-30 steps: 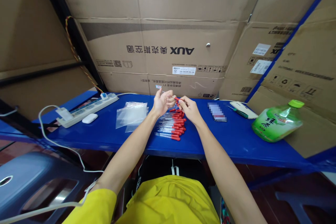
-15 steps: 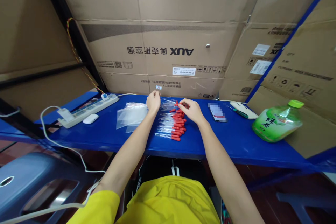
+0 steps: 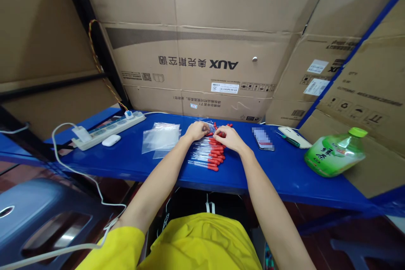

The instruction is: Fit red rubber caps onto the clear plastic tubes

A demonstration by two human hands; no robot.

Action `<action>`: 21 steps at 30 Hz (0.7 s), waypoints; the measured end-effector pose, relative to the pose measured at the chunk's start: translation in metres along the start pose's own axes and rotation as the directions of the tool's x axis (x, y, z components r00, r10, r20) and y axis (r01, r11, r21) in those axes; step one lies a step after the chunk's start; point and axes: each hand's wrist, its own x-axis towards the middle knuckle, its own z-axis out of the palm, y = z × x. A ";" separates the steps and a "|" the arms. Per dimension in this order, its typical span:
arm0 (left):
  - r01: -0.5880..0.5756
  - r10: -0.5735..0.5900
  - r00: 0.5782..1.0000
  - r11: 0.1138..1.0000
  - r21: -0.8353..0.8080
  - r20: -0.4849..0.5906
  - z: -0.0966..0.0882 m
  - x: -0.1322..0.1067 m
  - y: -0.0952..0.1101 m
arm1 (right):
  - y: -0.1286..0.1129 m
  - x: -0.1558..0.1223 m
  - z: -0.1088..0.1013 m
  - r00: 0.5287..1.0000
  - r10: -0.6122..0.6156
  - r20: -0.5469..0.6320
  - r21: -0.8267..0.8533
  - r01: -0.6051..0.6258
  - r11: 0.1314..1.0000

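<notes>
Left hand (image 3: 196,130) rests palm-down on the far end of the dropper pile (image 3: 209,154), fingers curled over the clear tube ends; can't tell whether it's actually pinching one. Right hand (image 3: 228,137) sits just beside it, fingers bent down onto the red bulbs at the far end of the same pile; grip also hidden, can't tell if anything's held.

Droppers: clear tubes w/ red rubber bulbs, lying roughly parallel in a heap near the middle of the blue shelf (image 3: 284,173), between front edge & the cardboard boxes (image 3: 202,63) at the back. Bulbs point right, tubes left.

Clear plastic bags (image 3: 160,137) lie flat just left of the pile, near the left hand. Further left: power strip (image 3: 107,128) w/ a white earbud case (image 3: 111,140) beside it. Right of the pile: phone (image 3: 263,139), then a white case w/ a green-handled tool (image 3: 292,136), and a green bottle (image 3: 336,154) on its side toward the right end.

Judgement on doing it well: tubes look thin & fragile, so take one at a time by the bulb end w/ the right, steady the tube w/ the left, lift straight up, don't drag across the heap. Keep the pile well back from the front edge so nothing rolls off.
</notes>
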 end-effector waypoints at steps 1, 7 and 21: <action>-0.012 0.012 1.000 1.000 0.009 0.005 0.000 0.000 0.000 | 0.001 0.001 0.000 1.000 0.006 -0.022 -0.011 -0.006 1.000; -0.038 0.036 0.999 0.997 0.061 0.037 -0.002 0.001 0.003 | 0.011 0.003 0.000 0.989 0.055 -0.141 -0.109 -0.071 0.992; 0.039 -0.046 0.998 0.990 0.134 0.049 -0.011 -0.005 0.019 | 0.014 0.002 0.012 0.985 0.172 -0.002 -0.207 -0.169 0.964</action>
